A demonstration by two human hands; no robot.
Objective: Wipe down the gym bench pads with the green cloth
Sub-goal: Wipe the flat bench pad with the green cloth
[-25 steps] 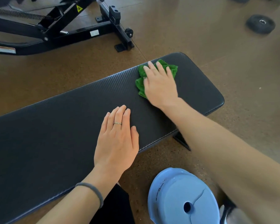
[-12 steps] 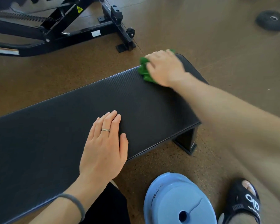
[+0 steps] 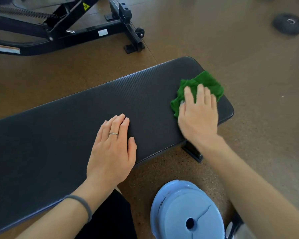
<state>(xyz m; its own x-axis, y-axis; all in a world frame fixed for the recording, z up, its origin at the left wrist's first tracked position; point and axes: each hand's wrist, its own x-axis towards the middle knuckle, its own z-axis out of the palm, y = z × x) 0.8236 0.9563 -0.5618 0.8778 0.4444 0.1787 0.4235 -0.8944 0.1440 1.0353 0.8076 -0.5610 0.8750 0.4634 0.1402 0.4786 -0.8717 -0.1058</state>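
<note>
Wiping the right end of the bench pad

Your right hand (image 3: 198, 116) presses the green cloth (image 3: 204, 83) flat, fingers spread, on the pad (image 3: 76, 118) right of centre frame. Your left hand (image 3: 113, 149) rests flat, fingers together, mid-pad. The cloth looks soft, light and prone to bunching; keep your palm over its middle.

A gym: padded bench (image 3: 76, 121), weight plates (image 3: 289, 23), black machine frame (image 3: 64, 30), rubber floor (image 3: 214, 40).
</note>
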